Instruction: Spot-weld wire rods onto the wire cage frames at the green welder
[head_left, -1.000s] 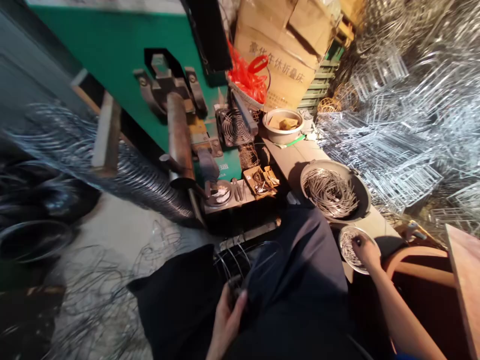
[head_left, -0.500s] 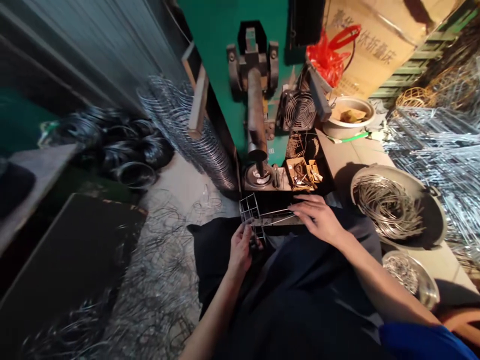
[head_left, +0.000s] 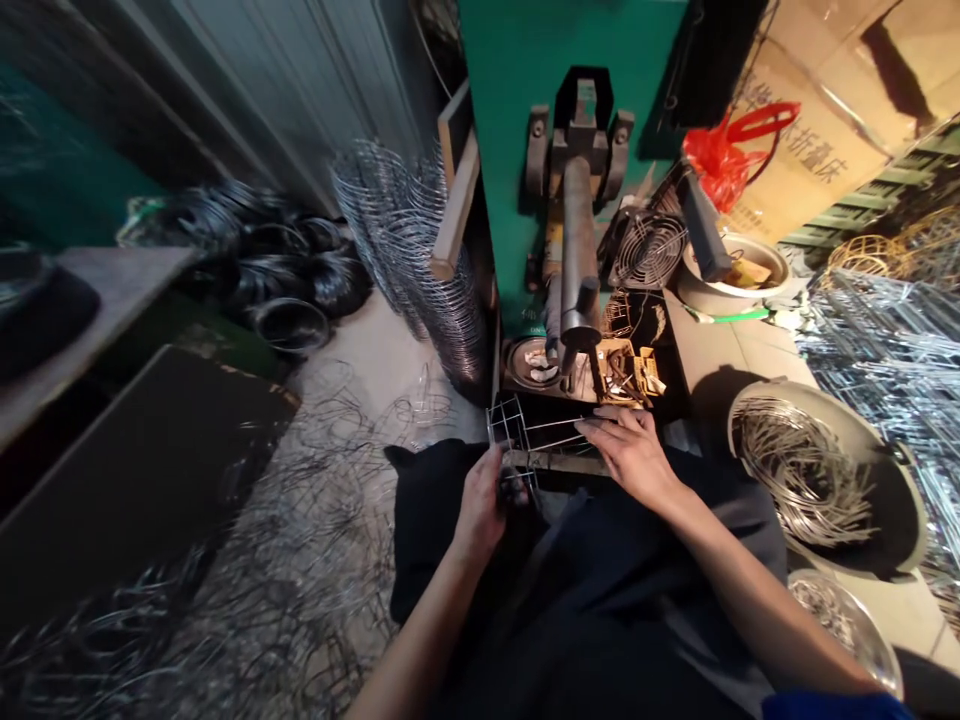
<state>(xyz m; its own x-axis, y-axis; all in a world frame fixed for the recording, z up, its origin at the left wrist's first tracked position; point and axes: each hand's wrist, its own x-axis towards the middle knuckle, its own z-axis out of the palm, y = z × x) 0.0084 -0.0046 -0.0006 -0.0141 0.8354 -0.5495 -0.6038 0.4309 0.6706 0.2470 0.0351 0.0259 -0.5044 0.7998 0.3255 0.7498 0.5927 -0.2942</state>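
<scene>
My left hand (head_left: 482, 503) is closed on the near edge of a small wire frame (head_left: 517, 428), a grid of thin metal bars held above my dark-clothed lap. Long wires run from the grid toward the right. Around their far ends my right hand (head_left: 634, 460) is closed, fingers together, palm down. Just beyond the frame is the low bench of a green machine (head_left: 517, 150), with a thick metal cylinder arm (head_left: 578, 250) above it. Parts of the frame are hidden behind my left fingers.
On the right, a large basin (head_left: 904, 500) holds bent wires, near a smaller metal bowl (head_left: 874, 640). Stacked wire racks (head_left: 892, 350) lie beyond. Wire scraps (head_left: 322, 560) cover the floor at left. Wire rings (head_left: 420, 250) are stacked beside the machine; small boxes (head_left: 619, 370) sit on its bench.
The view has turned left, so the surroundings appear farther right. Both hands keep their hold on the wire frame, with only a slight shift.
</scene>
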